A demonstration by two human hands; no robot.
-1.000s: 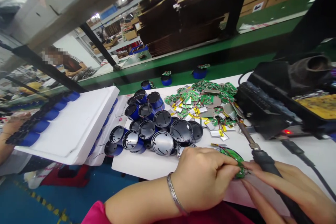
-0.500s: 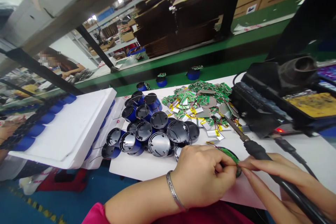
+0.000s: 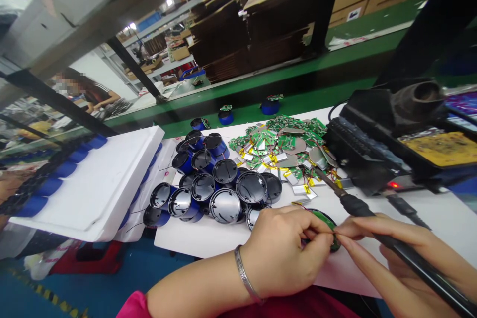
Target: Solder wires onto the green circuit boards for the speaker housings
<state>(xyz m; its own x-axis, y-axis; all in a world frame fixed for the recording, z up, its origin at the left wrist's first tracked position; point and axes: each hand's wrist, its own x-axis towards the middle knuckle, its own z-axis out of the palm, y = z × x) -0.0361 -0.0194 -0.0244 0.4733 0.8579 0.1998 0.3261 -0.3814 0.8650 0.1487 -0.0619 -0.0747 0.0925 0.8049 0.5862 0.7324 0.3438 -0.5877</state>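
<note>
Counts, centre of frame: roughly fifteen blue round housings [image 3: 224, 192] clustered on the white bench [image 3: 439, 218], three more standing apart on the green belt [image 3: 238, 104] above, one heap of small green boards with silver battery packs [image 3: 286, 146] too tangled to count, one white foam tray [image 3: 97, 184] at left. Left hand [image 3: 285, 251], lower centre, is pinched shut on a round green circuit board [image 3: 325, 223] lying on the bench. Right hand [image 3: 406, 263], lower right, is closed round a black soldering iron [image 3: 357, 206], its fingertips touching the board's edge; no legible writing.

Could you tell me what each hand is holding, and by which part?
Left hand pinches the round green circuit board at its edge; right hand grips the soldering iron by its black handle.
</note>
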